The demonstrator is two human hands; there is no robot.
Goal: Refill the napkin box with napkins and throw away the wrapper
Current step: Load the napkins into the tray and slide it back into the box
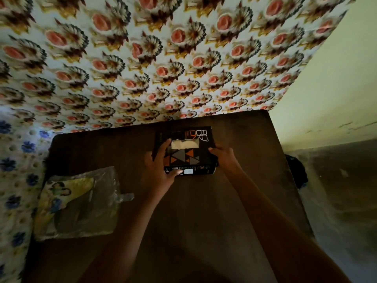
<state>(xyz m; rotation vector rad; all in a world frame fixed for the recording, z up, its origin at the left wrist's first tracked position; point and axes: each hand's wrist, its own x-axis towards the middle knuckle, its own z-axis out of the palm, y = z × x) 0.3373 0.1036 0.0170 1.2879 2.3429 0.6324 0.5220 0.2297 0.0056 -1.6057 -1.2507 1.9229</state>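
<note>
A black napkin box (184, 155) with orange and grey triangles sits near the far edge of a dark brown table (204, 211). White napkins (184, 144) show through its top opening. My left hand (158, 169) grips the box's left side, with the thumb on its near end. On the right side of the box, my right hand (225, 158) holds the near corner. A crumpled clear plastic wrapper (78, 203) with a yellow print lies flat on the table's left part, apart from both hands.
A bed with a rose-patterned cover (163, 58) runs behind the table. A blue-flowered cloth (14, 170) lies at the left. A pale wall (330, 88) and dim floor (346, 201) are at the right, with a dark object (295, 172) beside the table's edge.
</note>
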